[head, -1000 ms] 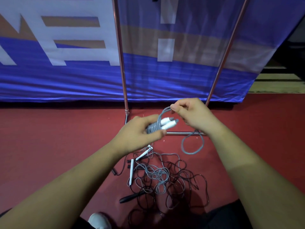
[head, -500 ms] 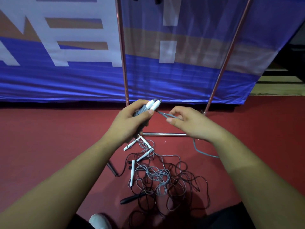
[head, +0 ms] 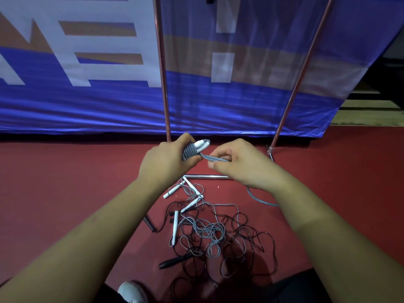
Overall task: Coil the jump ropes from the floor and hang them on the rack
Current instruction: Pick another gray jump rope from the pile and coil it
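My left hand (head: pixel 166 160) grips a grey jump rope (head: pixel 192 149), its cord wound in turns around the two white handles that stick out past my thumb. My right hand (head: pixel 238 162) pinches the free end of that same grey cord just right of the bundle. A loop of the cord (head: pixel 260 199) hangs below my right wrist. On the red floor under my hands lies a tangled pile of ropes (head: pixel 209 232), grey and black cords with white handles and a black handle (head: pixel 175 261). The rack's two copper uprights (head: pixel 161 68) rise behind my hands.
A blue banner (head: pixel 87 101) hangs behind the rack. The rack's chrome base bar (head: pixel 207 177) lies on the floor just beyond the pile. My white shoe (head: pixel 131 291) shows at the bottom edge. Steps (head: pixel 367 110) are at the far right.
My hands rose slightly toward the rack. The hanging loop shrank as my right hand laid more cord around the handles; the bundle tilted with the handle tips pointing up and right.
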### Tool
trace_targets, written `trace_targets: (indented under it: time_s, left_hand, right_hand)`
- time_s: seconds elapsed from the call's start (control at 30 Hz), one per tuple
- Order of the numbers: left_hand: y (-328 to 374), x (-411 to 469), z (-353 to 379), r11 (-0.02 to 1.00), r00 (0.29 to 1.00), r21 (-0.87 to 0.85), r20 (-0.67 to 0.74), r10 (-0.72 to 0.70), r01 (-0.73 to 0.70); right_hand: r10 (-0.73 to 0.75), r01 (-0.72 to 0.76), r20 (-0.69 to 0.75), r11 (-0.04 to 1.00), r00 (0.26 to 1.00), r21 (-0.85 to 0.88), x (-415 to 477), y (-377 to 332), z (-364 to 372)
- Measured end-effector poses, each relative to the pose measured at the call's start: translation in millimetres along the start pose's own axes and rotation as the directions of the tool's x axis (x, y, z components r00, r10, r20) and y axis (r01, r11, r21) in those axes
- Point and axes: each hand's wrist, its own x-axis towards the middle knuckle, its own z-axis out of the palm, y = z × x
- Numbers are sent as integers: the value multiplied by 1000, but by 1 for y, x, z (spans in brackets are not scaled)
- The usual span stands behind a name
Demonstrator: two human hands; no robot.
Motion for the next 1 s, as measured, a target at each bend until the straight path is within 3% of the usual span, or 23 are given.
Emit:
trace_targets:
  time_s: [0.1,0.2,0.43,0.57,0.63,0.73,0.9,1.0]
  left_hand:
    - [-1,-1,2,997,988,53,143,51,-59]
    - [5,-4,1,997,959,-38,272,76,-68]
    - [19,-12,-4,979,934,-163,315,169,-122]
    - [14,-13,-6,944,902,-301,356,246,-138]
    - [14,-15,-8,868,892,-492,362,272,-66]
    - [16,-16,-12,639,916,-755,345,202,143]
    - [16,-7,-15,431,939,-851,343,25,299]
    - [13,-4,-16,313,924,-870,372,-87,380]
  right_hand:
    - [-28,28,-32,999,999,15,-2,0,-2]
    - [-46,44,-92,999,995,-26,-4,-3,-6]
    - [-5,43,-179,977,984,209,-2,1,-12]
    - [-6,46,-173,972,985,232,1,8,-14]
    - [-15,46,-146,977,989,210,2,13,-14]
    - [-3,17,-103,990,995,140,5,16,-12]
    - [45,-46,64,999,997,18,5,12,-5]
    - [-6,8,28,998,1000,-56,4,10,-7]
